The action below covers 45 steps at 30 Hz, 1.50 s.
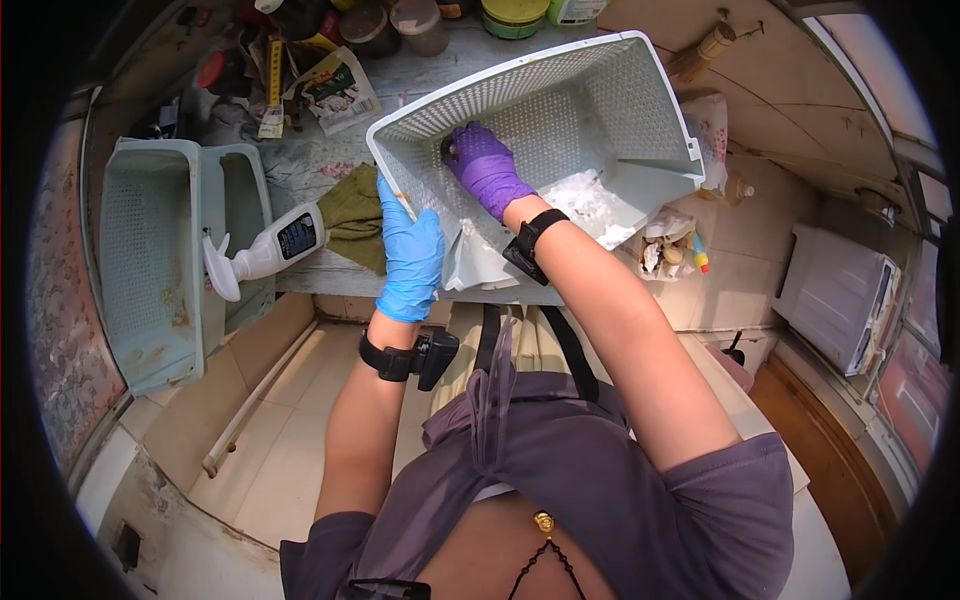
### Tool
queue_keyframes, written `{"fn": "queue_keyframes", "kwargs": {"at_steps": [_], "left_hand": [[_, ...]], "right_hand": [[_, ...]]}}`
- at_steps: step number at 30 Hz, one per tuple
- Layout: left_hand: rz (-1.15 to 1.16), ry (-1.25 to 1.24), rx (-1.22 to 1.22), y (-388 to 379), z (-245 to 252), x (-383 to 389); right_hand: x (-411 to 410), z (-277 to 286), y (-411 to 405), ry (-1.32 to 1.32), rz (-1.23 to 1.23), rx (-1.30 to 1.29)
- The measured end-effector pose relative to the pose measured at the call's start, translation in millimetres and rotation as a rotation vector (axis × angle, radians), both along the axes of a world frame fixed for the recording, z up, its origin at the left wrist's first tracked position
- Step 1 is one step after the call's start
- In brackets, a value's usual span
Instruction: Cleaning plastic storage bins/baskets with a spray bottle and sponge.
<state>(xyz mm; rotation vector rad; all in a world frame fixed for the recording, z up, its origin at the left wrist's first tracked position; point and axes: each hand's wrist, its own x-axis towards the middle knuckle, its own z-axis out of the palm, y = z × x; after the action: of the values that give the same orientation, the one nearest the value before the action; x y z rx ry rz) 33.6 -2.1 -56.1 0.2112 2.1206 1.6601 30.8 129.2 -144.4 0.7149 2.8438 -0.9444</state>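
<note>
A pale perforated plastic basket [634, 97] lies tilted on the grey wooden table, its open side towards me. White foam spreads over its lower inner wall. My left hand [409, 251], in a blue glove, grips the basket's left rim. Inside the basket is my right hand [484, 161], in a purple glove, closed around a small dark scrubber [448, 148] that it mostly hides, against the perforated wall. Left of the basket lie an olive-green cloth [352, 217] and a white spray bottle [262, 247] whose nozzle points left, over the table's edge.
Two more pale plastic baskets [196, 300] stand at the left. Jars, a seasoning packet [337, 90] and a red-lidded jar [217, 71] crowd the table's back. A plastic bag of scraps [664, 255] is right of the basket. A brush [705, 51] hangs on the tiled wall.
</note>
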Motion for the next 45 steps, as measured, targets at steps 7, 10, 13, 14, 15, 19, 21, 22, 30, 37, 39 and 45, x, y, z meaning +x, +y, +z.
{"fn": "queue_keyframes", "kwargs": {"at_steps": [7, 10, 13, 14, 15, 19, 21, 22, 30, 37, 39, 45], "left_hand": [[-0.011, -0.071, -0.038, 5.6, 13.3, 1.8], [-0.034, -0.110, 0.009, 8.5, 19.7, 1.4], [-0.003, -0.098, 0.012, 13.0, 20.2, 1.7], [-0.005, -0.098, 0.008, 11.2, 17.9, 0.4], [0.001, -0.112, -0.004, 9.7, 15.0, 0.3], [0.006, -0.094, -0.008, 9.6, 13.1, 0.8], [0.022, -0.106, 0.011, 10.6, 12.9, 2.1], [0.021, -0.109, 0.022, 11.2, 15.0, 1.9], [0.020, -0.165, 0.039, 11.9, 21.9, 2.1], [0.024, -0.157, 0.034, 12.7, 20.6, 2.0], [0.017, -0.145, 0.034, 12.6, 18.7, 1.5], [0.022, -0.169, 0.013, 9.9, 21.9, 1.5]], "right_hand": [[38.0, -11.7, 118.2, 0.042, -0.021, 0.694], [36.6, -22.7, 120.7, 0.140, -0.225, 0.603], [31.7, -15.0, 93.9, 0.199, -0.227, 0.438], [26.0, -9.9, 69.7, 0.255, -0.186, 0.456], [20.9, -6.9, 49.4, 0.273, -0.140, 0.307], [8.3, 0.8, -14.7, 0.292, 0.058, -0.118], [8.7, -0.3, -19.5, 0.247, 0.080, -0.122], [8.8, 0.7, -15.2, 0.243, 0.080, -0.120], [51.1, 2.8, 121.7, 0.027, 0.058, 0.602], [44.8, 6.2, 33.7, 0.017, 0.109, 0.176], [40.9, 7.5, -3.1, 0.029, 0.301, 0.108], [52.8, 9.7, 50.1, -0.074, 0.410, 0.354]]}}
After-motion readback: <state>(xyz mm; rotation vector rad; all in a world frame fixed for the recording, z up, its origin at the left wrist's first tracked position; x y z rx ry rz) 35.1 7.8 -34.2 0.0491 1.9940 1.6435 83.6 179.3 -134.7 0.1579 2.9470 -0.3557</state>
